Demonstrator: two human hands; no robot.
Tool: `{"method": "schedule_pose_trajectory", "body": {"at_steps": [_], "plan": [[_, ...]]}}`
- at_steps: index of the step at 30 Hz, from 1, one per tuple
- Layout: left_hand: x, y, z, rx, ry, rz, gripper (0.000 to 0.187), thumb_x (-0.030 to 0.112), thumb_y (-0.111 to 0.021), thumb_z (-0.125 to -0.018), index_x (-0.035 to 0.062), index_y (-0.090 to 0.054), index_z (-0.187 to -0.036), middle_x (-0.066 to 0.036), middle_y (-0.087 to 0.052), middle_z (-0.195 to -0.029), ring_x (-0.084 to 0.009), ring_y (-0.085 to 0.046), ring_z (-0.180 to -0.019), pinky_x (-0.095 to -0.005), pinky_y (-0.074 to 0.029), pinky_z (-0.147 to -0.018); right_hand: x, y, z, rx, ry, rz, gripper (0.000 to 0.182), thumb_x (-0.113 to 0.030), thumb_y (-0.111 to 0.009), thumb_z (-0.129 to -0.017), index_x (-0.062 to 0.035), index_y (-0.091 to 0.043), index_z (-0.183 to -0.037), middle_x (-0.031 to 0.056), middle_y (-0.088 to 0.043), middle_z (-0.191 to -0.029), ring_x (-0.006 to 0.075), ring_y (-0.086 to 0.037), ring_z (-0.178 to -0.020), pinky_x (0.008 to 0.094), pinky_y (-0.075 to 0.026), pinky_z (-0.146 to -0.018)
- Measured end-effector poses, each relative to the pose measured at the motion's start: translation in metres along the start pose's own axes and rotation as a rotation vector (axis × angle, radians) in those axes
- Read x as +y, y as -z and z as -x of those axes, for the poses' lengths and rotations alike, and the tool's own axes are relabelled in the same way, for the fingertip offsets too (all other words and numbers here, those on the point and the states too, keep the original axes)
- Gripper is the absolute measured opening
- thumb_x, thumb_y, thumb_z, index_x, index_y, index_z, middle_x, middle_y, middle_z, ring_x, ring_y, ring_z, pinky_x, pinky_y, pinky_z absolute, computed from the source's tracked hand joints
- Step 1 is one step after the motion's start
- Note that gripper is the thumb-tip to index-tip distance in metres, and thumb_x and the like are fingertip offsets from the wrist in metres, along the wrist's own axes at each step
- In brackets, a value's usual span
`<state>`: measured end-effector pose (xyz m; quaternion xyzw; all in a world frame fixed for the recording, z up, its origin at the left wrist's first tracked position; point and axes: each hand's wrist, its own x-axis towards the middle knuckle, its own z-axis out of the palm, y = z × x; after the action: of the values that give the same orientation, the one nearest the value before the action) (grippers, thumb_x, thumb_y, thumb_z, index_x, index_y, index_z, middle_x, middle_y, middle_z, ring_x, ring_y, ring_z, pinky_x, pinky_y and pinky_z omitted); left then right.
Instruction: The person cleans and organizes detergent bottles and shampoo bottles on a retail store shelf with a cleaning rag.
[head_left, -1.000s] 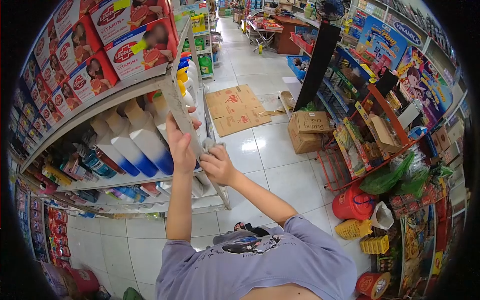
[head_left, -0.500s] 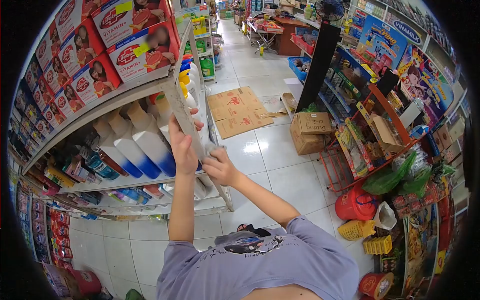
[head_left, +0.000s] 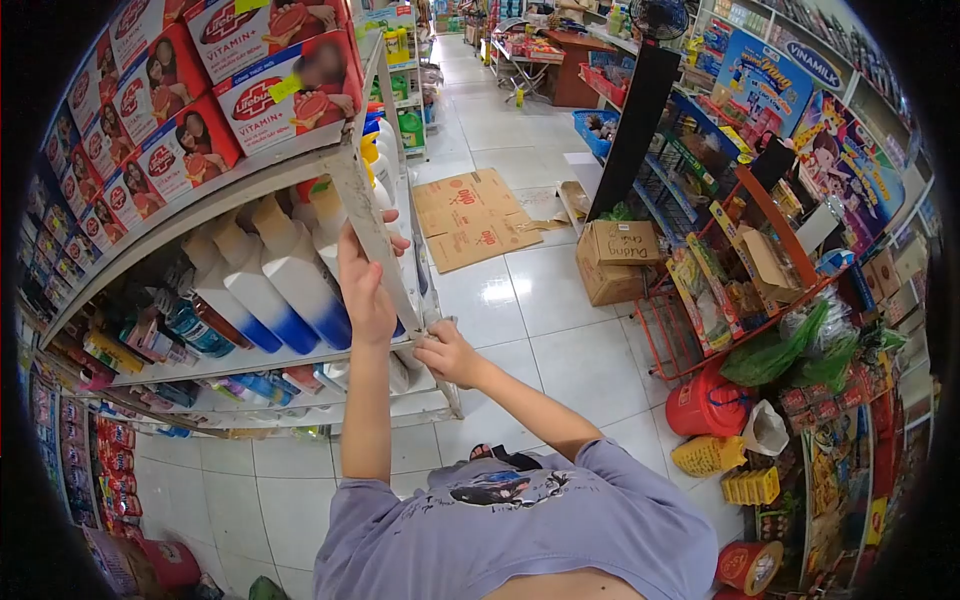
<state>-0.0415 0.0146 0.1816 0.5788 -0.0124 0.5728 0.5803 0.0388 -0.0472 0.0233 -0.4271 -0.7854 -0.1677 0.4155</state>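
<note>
A white metal shelf post [head_left: 352,195] stands in front of me, its paint worn in places. My left hand [head_left: 368,295] is closed around it, thumb on the near side and fingertips showing past the far side. Lower on the post, my right hand [head_left: 450,355] is closed and pressed against its edge. It pinches a greyish cloth, now almost hidden by the fingers. Just left of the post, large white-and-blue bottles [head_left: 305,270] lean on the shelf. Red Lifebuoy soap boxes [head_left: 285,100] are stacked on the level above.
Flattened cardboard [head_left: 475,220] lies on the tiled floor beyond the shelf. A closed carton [head_left: 615,260] sits to the right, beside a red wire rack [head_left: 665,340] of goods. A red bucket [head_left: 705,400] and a yellow sack [head_left: 708,455] stand nearer on the right.
My right hand has slid down along the post edge and slightly right, and the cloth shows less. My left hand keeps its hold on the post.
</note>
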Motion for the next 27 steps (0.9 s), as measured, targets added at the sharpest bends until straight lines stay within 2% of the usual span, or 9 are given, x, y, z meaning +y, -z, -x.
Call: {"method": "schedule_pose_trajectory", "body": {"at_steps": [1, 3, 6, 14, 18, 20, 22, 24, 27], "plan": [[0.001, 0.0, 0.0, 0.001, -0.001, -0.001, 0.061, 0.032, -0.047, -0.066, -0.0014, -0.024, -0.112, -0.014, -0.041, -0.103, -0.0143, -0.044, -0.078, -0.0256, -0.031, -0.071, -0.001, 0.005, -0.009, 0.0, 0.002, -0.001, 0.02, -0.008, -0.053, -0.056, -0.006, -0.047, -0.076, 0.0042, -0.047, -0.083, 0.0256, -0.038, -0.077, 0.0365, -0.033, -0.065], [0.001, -0.001, 0.0, 0.002, 0.002, -0.005, 0.061, 0.031, -0.047, -0.066, -0.0013, -0.024, -0.112, -0.014, -0.04, -0.103, -0.0145, -0.044, -0.078, -0.0256, -0.031, -0.071, -0.004, 0.02, -0.036, 0.27, 0.003, 0.018, 0.026, -0.005, -0.053, -0.054, -0.0052, -0.045, -0.078, 0.0063, -0.046, -0.084, 0.0269, -0.038, -0.078, 0.0373, -0.033, -0.066], [0.004, -0.004, 0.0, 0.006, 0.008, -0.001, 0.062, 0.032, -0.048, -0.065, -0.0014, -0.024, -0.112, -0.014, -0.04, -0.103, -0.0146, -0.044, -0.078, -0.0256, -0.031, -0.072, -0.007, 0.038, -0.07, 0.382, 0.003, -0.041, 0.029, -0.002, -0.053, -0.051, -0.0056, -0.044, -0.079, 0.0078, -0.046, -0.085, 0.0282, -0.038, -0.078, 0.0386, -0.033, -0.066], [-0.001, 0.0, 0.001, 0.022, 0.045, 0.03, 0.065, 0.034, -0.048, -0.064, -0.0022, -0.024, -0.112, -0.015, -0.04, -0.102, -0.0153, -0.044, -0.078, -0.0261, -0.031, -0.071, 0.003, -0.029, 0.012, 0.328, -0.135, -0.056, 0.034, 0.002, -0.053, -0.055, -0.0046, -0.041, -0.086, 0.011, -0.044, -0.086, 0.0324, -0.038, -0.08, 0.0399, -0.033, -0.069], [-0.002, 0.001, 0.002, -0.002, 0.009, 0.009, 0.065, 0.035, -0.047, -0.064, -0.0026, -0.024, -0.112, -0.015, -0.04, -0.103, -0.0156, -0.043, -0.077, -0.0274, -0.03, -0.071, -0.003, -0.025, 0.035, 0.116, -0.324, -0.276, 0.029, 0.004, -0.049, -0.061, -0.0043, -0.037, -0.086, 0.014, -0.041, -0.083, 0.032, -0.039, -0.077, 0.0375, -0.033, -0.07], [-0.002, 0.0, 0.001, 0.015, -0.01, 0.009, 0.066, 0.035, -0.047, -0.064, -0.0026, -0.024, -0.112, -0.015, -0.04, -0.102, -0.0158, -0.043, -0.078, -0.0272, -0.03, -0.071, -0.006, -0.017, 0.026, 0.243, -0.431, -0.372, 0.028, 0.006, -0.046, -0.061, -0.0042, -0.036, -0.084, 0.014, -0.04, -0.079, 0.0302, -0.039, -0.074, 0.0357, -0.033, -0.069], [0.0, -0.002, 0.001, 0.01, -0.006, 0.0, 0.066, 0.036, -0.047, -0.064, -0.0025, -0.023, -0.113, -0.015, -0.039, -0.103, -0.0159, -0.043, -0.078, -0.0273, -0.03, -0.072, -0.011, 0.004, -0.008, 0.348, -0.415, -0.364, 0.028, 0.009, -0.044, -0.06, -0.0043, -0.036, -0.084, 0.0135, -0.039, -0.078, 0.0292, -0.039, -0.073, 0.034, -0.033, -0.067], [0.003, -0.002, 0.001, 0.002, -0.003, -0.01, 0.066, 0.036, -0.047, -0.065, -0.0025, -0.023, -0.113, -0.015, -0.039, -0.103, -0.016, -0.043, -0.079, -0.0275, -0.03, -0.072, -0.013, 0.027, -0.047, 0.609, -0.184, -0.25, 0.027, 0.01, -0.044, -0.064, -0.0038, -0.034, -0.085, 0.0128, -0.036, -0.082, 0.024, -0.038, -0.074, 0.0306, -0.033, -0.067], [0.005, 0.0, 0.002, -0.027, 0.014, -0.016, 0.067, 0.036, -0.047, -0.064, -0.0016, -0.021, -0.114, -0.015, -0.038, -0.105, -0.016, -0.042, -0.081, -0.0275, -0.03, -0.073, -0.022, 0.045, -0.093, 0.789, -0.171, -0.113, 0.03, 0.009, -0.046, -0.062, -0.0034, -0.034, -0.086, 0.0134, -0.034, -0.085, 0.0252, -0.036, -0.079, 0.0308, -0.031, -0.07]]}}
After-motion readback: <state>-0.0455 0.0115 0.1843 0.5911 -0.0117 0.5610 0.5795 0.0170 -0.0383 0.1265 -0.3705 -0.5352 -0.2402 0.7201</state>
